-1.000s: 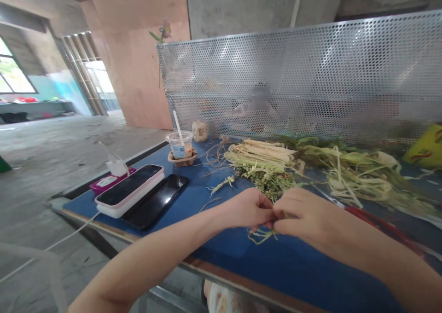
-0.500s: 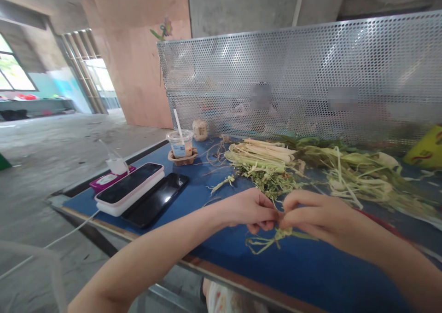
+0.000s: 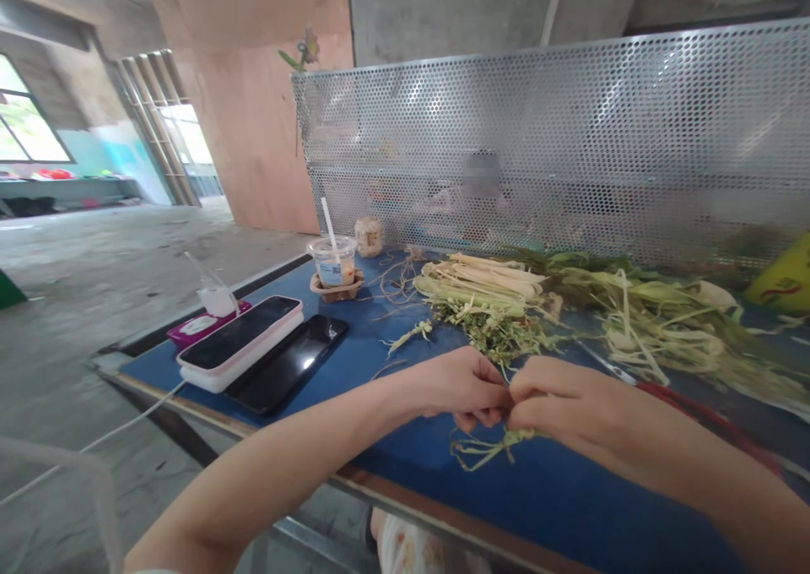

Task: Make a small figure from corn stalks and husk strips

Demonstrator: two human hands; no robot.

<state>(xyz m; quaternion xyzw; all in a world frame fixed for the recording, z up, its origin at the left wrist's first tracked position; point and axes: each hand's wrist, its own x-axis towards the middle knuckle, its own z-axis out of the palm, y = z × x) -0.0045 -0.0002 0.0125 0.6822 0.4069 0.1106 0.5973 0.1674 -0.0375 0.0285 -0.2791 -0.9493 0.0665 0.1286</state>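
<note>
My left hand [image 3: 459, 384] and my right hand [image 3: 560, 405] meet over the blue table [image 3: 411, 447], fingertips pinched together on a thin green plant stalk [image 3: 490, 447] whose stringy end trails down onto the table. Both hands are closed on it. Just beyond them lies a heap of green trimmings [image 3: 497, 329] and a bundle of pale peeled stalks [image 3: 484, 278].
Two phones [image 3: 244, 342] [image 3: 291, 371] lie at the left, beside a pink tissue pack [image 3: 199, 325]. A drink cup with a straw [image 3: 334, 262] stands further back. Husks and leaves [image 3: 664, 329] spread to the right, with a red-handled tool [image 3: 683, 401]. A perforated metal screen [image 3: 569, 143] backs the table.
My hands have stayed together, shifting slightly. The stalk's dangling strands have come out longer below my fingers than a second ago.
</note>
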